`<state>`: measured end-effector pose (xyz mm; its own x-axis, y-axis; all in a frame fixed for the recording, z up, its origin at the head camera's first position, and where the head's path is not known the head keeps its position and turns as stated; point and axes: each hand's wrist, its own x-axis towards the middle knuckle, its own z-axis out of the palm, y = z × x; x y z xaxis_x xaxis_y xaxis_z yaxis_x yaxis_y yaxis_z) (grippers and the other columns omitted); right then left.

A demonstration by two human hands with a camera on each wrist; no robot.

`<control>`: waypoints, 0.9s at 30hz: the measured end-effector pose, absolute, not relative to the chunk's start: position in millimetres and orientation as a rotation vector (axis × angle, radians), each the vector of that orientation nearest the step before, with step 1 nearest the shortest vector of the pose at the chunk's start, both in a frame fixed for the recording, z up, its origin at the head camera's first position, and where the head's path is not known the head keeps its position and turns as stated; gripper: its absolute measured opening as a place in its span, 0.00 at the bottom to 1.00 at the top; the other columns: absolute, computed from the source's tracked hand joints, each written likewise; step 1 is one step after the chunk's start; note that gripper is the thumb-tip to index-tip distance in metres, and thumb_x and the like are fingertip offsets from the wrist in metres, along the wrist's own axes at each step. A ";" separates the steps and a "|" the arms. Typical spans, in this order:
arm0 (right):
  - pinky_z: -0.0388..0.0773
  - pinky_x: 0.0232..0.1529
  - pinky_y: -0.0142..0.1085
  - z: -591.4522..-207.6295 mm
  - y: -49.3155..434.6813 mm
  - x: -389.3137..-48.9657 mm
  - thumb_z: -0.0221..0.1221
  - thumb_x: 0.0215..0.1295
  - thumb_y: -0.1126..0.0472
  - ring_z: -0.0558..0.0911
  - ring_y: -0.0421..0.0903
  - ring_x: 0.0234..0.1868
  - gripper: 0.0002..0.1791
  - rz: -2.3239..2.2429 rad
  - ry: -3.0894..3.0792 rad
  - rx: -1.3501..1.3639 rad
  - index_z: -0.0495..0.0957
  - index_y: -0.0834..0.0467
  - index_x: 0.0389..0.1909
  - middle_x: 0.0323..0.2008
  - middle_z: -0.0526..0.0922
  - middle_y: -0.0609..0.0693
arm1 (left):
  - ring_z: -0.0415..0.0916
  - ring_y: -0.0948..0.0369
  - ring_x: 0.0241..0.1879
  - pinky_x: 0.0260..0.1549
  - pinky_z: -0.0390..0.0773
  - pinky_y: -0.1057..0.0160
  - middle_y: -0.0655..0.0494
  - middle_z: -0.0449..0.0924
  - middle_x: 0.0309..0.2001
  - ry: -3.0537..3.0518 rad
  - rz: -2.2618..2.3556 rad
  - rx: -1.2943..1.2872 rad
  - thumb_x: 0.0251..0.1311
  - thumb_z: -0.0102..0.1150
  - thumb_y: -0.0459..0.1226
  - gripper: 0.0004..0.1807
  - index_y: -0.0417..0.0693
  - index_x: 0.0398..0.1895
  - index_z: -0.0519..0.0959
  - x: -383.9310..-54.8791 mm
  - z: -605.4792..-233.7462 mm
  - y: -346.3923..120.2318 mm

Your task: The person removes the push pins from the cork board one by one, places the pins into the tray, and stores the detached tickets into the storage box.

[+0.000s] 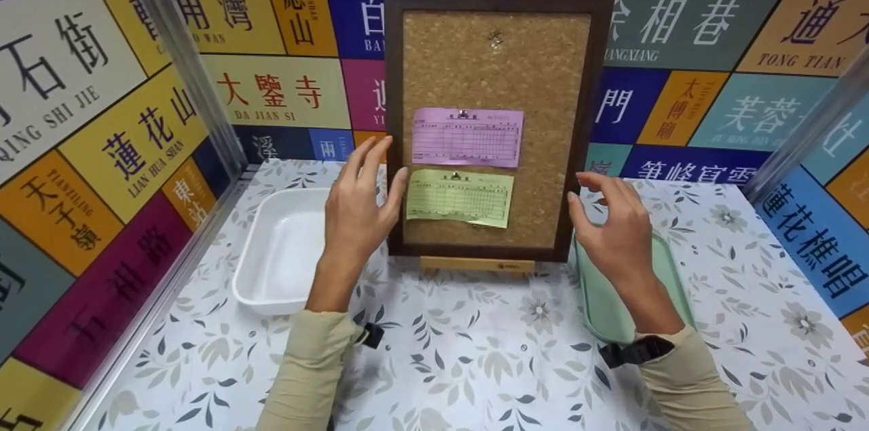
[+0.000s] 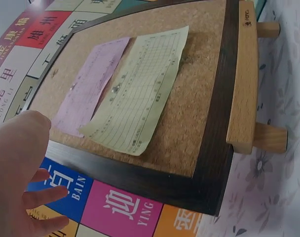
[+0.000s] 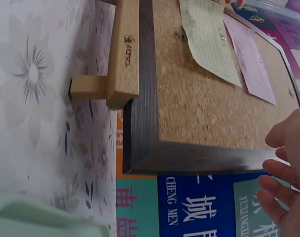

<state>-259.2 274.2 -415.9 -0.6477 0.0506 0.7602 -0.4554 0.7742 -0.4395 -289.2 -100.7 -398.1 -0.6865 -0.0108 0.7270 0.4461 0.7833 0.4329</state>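
Observation:
A cork board [image 1: 492, 78] in a dark wooden frame leans upright on a small wooden easel [image 1: 478, 265]. Fixed to it are a pink printed slip [image 1: 467, 139] and, below, a yellow-green slip [image 1: 459, 199], each with a small metallic fastener at its top. My left hand [image 1: 358, 203] is at the frame's left side, thumb and fingers spread and loosely bent, holding nothing. At the right side my right hand [image 1: 614, 227] is likewise relaxed, fingertips close to the frame. Whether either hand touches the frame I cannot tell.
A white tub [image 1: 271, 248] stands left of the board, partly behind my left hand. On the right, a pale green tray [image 1: 597, 312] lies under my right forearm. Small shiny pins [image 1: 495, 41] sit high on the cork. Printed sign panels wall the flower-patterned table [image 1: 461, 349].

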 end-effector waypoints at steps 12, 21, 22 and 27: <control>0.72 0.45 0.21 -407.1 251.1 -263.5 0.70 0.70 0.63 0.86 0.52 0.45 0.17 0.778 -2.153 0.405 0.86 0.57 0.58 0.43 0.89 0.56 | 0.77 0.46 0.72 0.66 0.81 0.42 0.48 0.69 0.79 -2.253 -0.882 -0.288 0.79 0.56 0.55 0.29 0.62 0.78 0.73 -297.8 -391.1 -77.8; 0.80 0.41 0.31 -407.0 234.9 -266.6 0.70 0.70 0.64 0.84 0.46 0.41 0.15 0.805 -2.157 0.441 0.87 0.56 0.56 0.41 0.88 0.51 | 0.74 0.44 0.74 0.65 0.81 0.41 0.45 0.65 0.81 -2.185 -1.057 -0.264 0.76 0.62 0.50 0.26 0.59 0.74 0.77 -311.3 -392.2 -69.1; 0.81 0.41 0.33 -407.3 234.4 -266.8 0.70 0.70 0.64 0.85 0.46 0.41 0.15 0.798 -2.169 0.446 0.87 0.56 0.56 0.41 0.89 0.51 | 0.73 0.44 0.75 0.67 0.80 0.41 0.46 0.66 0.81 -2.178 -1.076 -0.260 0.76 0.63 0.49 0.24 0.58 0.72 0.78 -311.7 -393.9 -68.6; 0.79 0.40 0.34 -405.3 233.2 -270.4 0.71 0.70 0.63 0.85 0.44 0.41 0.15 0.809 -2.207 0.472 0.87 0.54 0.56 0.42 0.89 0.50 | 0.70 0.45 0.78 0.74 0.73 0.42 0.45 0.68 0.80 -2.144 -1.167 -0.263 0.73 0.67 0.45 0.18 0.54 0.63 0.82 -313.8 -400.4 -68.2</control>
<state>-270.4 233.2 -405.3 -0.6685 -0.0859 0.7387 -0.5431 0.7350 -0.4060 -313.8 -68.2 -400.4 -0.7528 -0.1353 0.6441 0.4675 0.5789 0.6681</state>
